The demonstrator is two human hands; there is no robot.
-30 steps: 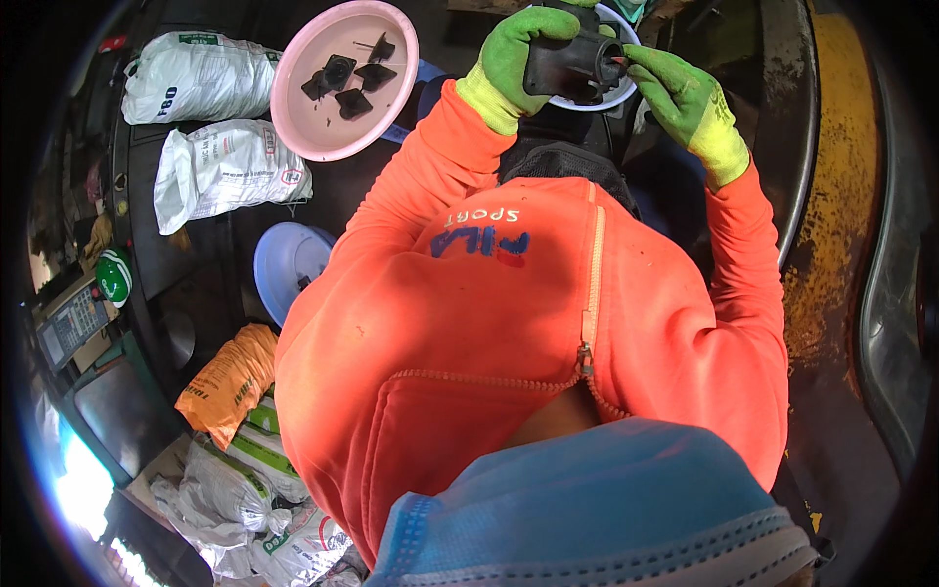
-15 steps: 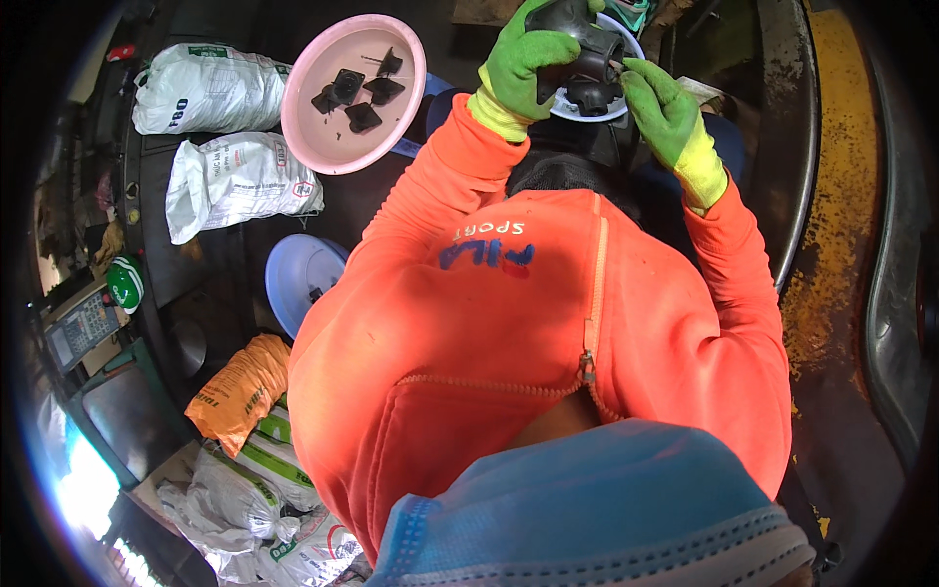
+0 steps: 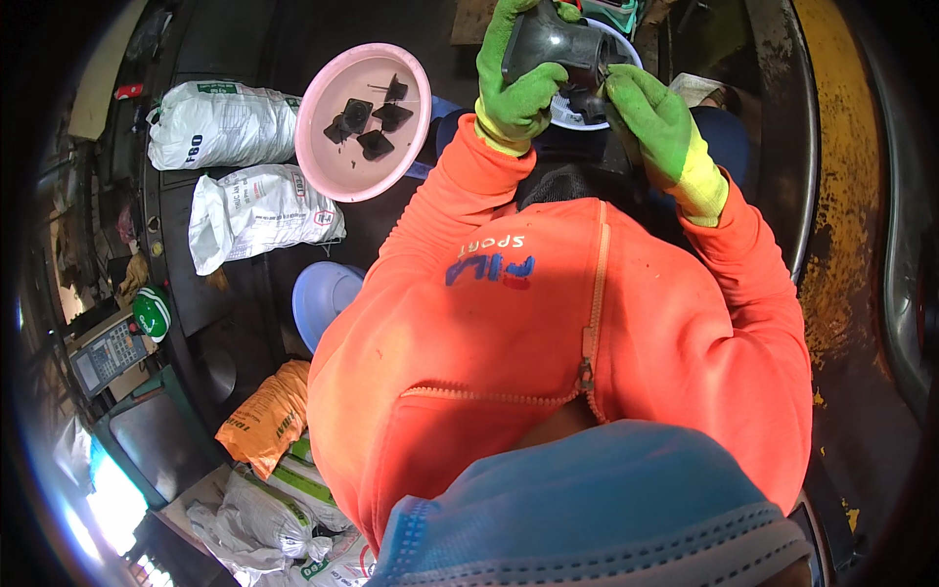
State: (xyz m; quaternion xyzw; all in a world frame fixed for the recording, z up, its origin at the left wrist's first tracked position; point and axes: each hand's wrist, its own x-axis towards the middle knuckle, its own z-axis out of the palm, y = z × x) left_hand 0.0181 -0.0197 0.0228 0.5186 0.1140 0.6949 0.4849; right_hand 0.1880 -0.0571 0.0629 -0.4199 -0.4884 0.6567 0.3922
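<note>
My left hand (image 3: 523, 101), in a green glove with a yellow cuff, grips a glossy black moulded part (image 3: 556, 49) with a flared body and a short tubular end. At that end's rim sits my right hand (image 3: 653, 119), gloved alike, its thumb and fingers pinched together. Something thin is partly visible at those fingertips, too small to name. Beneath the part lies a pale basin (image 3: 629, 46) with dark pieces in it, mostly hidden by the part and my hands.
A pink basin (image 3: 309, 157) at the left holds several black square-edged pieces (image 3: 374, 145). White sacks (image 3: 227, 127) lie beyond it. Nearer are a blue basin (image 3: 318, 298), an orange bag (image 3: 264, 416) and a green helmet (image 3: 151, 311). A rusty yellow metal surface (image 3: 846, 196) runs along the right.
The black part has turned in my left hand, its tubular end now tilted differently. My right hand has shifted slightly left and down, still at the rim. The whole view has shifted a little.
</note>
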